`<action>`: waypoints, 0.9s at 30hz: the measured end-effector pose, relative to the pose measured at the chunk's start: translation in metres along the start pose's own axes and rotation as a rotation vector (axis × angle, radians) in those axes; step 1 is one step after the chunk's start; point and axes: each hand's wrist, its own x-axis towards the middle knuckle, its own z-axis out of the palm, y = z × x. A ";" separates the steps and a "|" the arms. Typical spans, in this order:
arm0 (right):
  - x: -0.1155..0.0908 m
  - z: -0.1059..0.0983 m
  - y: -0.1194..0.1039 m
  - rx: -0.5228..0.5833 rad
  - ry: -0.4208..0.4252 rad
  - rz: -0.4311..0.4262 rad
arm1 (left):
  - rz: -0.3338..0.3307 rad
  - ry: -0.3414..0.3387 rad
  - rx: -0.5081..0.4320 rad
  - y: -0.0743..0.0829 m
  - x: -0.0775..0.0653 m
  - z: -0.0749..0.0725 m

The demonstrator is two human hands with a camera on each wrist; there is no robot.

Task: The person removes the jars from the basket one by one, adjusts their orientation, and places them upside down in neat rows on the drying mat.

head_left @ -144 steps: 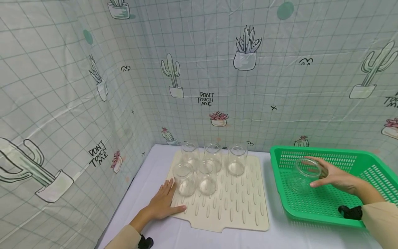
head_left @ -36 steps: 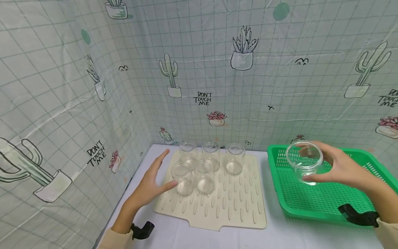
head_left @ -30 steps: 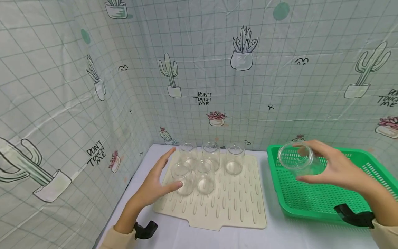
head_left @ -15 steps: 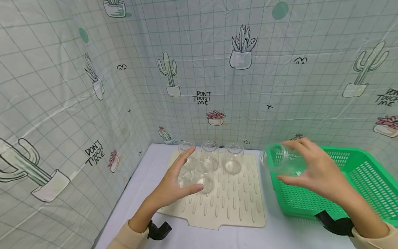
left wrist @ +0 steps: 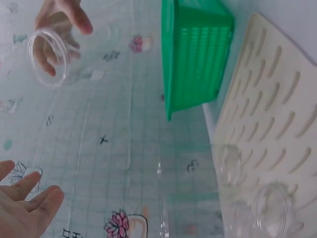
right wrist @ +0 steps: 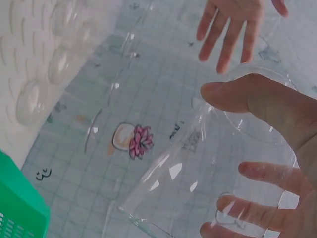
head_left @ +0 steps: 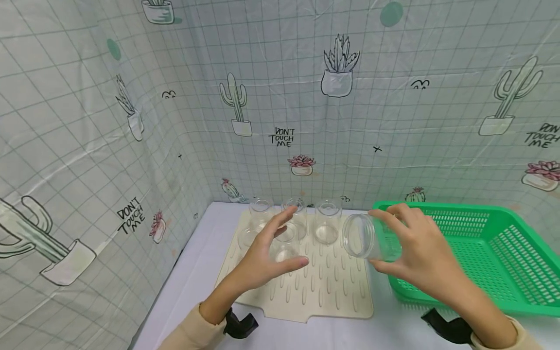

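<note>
My right hand (head_left: 420, 243) holds a clear cup (head_left: 359, 236) between thumb and fingers, tipped on its side. One round end of it points left, above the gap between basket and mat. In the right wrist view the thumb lies along one side of the clear wall and the fingers show through it. My left hand (head_left: 264, 257) hovers with spread fingers and holds nothing; it partly covers several more clear cups. Those, such as the rightmost cup (head_left: 327, 226), stand in two rows on a beige ridged drying mat (head_left: 323, 296).
A green perforated basket (head_left: 490, 257) stands right of the mat on the white-covered table (head_left: 175, 291). Cactus-print cloth (head_left: 372, 112) hangs close behind and on the left. The standing cups fill the mat's back and left part.
The right hand has lifted the cup out of the basket, carried it left and tipped it onto its side. The left hand has risen off the mat's left edge and moved right.
</note>
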 end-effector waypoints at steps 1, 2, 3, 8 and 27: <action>0.000 0.001 -0.002 -0.003 0.003 -0.011 | -0.003 -0.005 -0.011 0.001 0.001 0.002; 0.000 0.003 -0.004 -0.003 0.006 -0.021 | -0.008 -0.011 -0.018 0.002 0.002 0.005; 0.000 0.004 -0.007 -0.004 0.007 -0.028 | -0.010 -0.016 -0.024 0.004 0.004 0.008; 0.004 0.008 -0.016 -0.006 0.013 -0.055 | 0.021 -0.034 -0.038 0.009 0.012 0.020; 0.010 0.019 -0.039 -0.036 0.079 -0.131 | 0.102 -0.057 -0.103 0.018 0.031 0.048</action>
